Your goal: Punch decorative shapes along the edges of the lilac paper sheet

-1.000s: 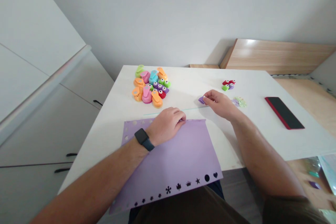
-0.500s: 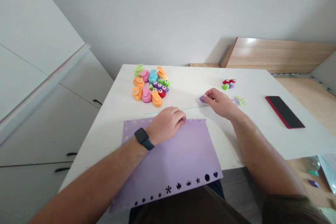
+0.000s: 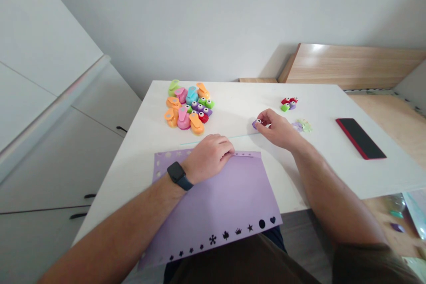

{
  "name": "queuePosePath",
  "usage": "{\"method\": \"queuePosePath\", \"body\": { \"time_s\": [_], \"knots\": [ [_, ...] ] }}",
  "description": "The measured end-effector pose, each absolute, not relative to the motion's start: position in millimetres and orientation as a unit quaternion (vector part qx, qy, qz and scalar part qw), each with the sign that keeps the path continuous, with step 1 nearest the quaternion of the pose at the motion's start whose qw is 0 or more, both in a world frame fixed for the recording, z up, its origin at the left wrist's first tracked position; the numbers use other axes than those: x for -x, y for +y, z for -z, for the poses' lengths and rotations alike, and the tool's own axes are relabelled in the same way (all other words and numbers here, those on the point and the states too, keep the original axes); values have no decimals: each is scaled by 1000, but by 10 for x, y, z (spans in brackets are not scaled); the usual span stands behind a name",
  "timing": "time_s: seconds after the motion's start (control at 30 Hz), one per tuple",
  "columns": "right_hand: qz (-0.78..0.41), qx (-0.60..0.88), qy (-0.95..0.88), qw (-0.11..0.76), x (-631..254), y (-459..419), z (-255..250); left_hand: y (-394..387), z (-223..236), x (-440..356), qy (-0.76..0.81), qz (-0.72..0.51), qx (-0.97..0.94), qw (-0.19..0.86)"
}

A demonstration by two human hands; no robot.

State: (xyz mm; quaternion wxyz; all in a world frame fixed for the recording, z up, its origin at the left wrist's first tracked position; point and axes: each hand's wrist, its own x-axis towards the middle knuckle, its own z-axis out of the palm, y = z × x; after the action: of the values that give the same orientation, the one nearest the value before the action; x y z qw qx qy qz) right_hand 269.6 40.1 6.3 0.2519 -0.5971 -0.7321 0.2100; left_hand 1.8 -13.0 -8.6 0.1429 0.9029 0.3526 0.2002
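Because the small purple paper piece (image 3: 254, 124) is so tiny, the R hand (image 3: 278, 129) takes it only at the fingertips, in a tight pinch, on the 9 o'clock side of the hand. Its exact shape is hidden, and whether it touches the white table (image 3: 239, 106) cannot be told. The L hand (image 3: 209, 157) lies curled on the top edge of the purple sheet (image 3: 213, 199), w/ a black smart watch (image 3: 176, 176) on the wrist. It seems to press the sheet so it does not slide, but if the fingers really grip the edge is not clear. The sheet hangs over the near table edge at approx. 6 o'clock, and a row of punched shapes (image 3: 229, 235) (star, heart, flower, etc.) runs along its lower border. At 10 o'clock from the R hand stands a close pile of colored craft punches (image 3: 188, 106), probably kept together for easy reach. A smaller group of punches (image 3: 289, 104) sits at 1 o'clock, and pale paper cut-outs (image 3: 302, 126) lie near the hand at 3 o'clock. Farther at 3 o'clock is a black-and-red phone (image 3: 360, 138). Open table lies between the pile and the R hand, so there is room to move; a thin pale-green strip (image 3: 213, 138) runs just above the sheet.
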Motion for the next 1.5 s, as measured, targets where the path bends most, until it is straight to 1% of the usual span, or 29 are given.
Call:
{"method": "queuePosePath", "body": {
  "time_s": [0.13, 0.23, 0.4, 0.53, 0.63, 0.8, 0.9, 1.0, 1.07, 1.2, 1.37, 1.5],
  "knots": [
    [-189, 603, -728, 265, -2744, 448, -57, -125, 97, -17, 356, -205, -900, 147],
    [-144, 628, -715, 271, -2809, 503, -47, -123, 103, -19, 358, -203, -899, 148],
    [-101, 642, -731, 207, -2889, 563, 15, -127, 107, -20, 357, -205, -899, 148],
    [-65, 641, -728, 234, -2921, 581, 58, -128, 109, -18, 357, -212, -897, 149],
    [-42, 625, -746, 226, -2955, 600, 71, -127, 106, -17, 356, -218, -896, 152],
    [8, 599, -765, 235, -2989, 625, 99, -129, 105, -14, 353, -218, -897, 151],
    [4, 587, -780, 215, -2972, 614, 115, -129, 109, -10, 352, -221, -898, 147],
    [-10, 592, -775, 219, -2962, 598, 110, -127, 111, -9, 350, -224, -897, 148],
    [-15, 594, -768, 237, -2972, 599, 101, -126, 108, -10, 349, -223, -898, 148],
    [12, 600, -742, 299, -3010, 629, 104, -121, 107, -12, 351, -216, -899, 149],
    [-13, 600, -767, 227, -3031, 657, 124, -115, 124, -12, 351, -217, -899, 148],
    [16, 619, -733, 282, -3055, 663, 117, -116, 130, -8, 350, -224, -897, 150]
  ]
}}
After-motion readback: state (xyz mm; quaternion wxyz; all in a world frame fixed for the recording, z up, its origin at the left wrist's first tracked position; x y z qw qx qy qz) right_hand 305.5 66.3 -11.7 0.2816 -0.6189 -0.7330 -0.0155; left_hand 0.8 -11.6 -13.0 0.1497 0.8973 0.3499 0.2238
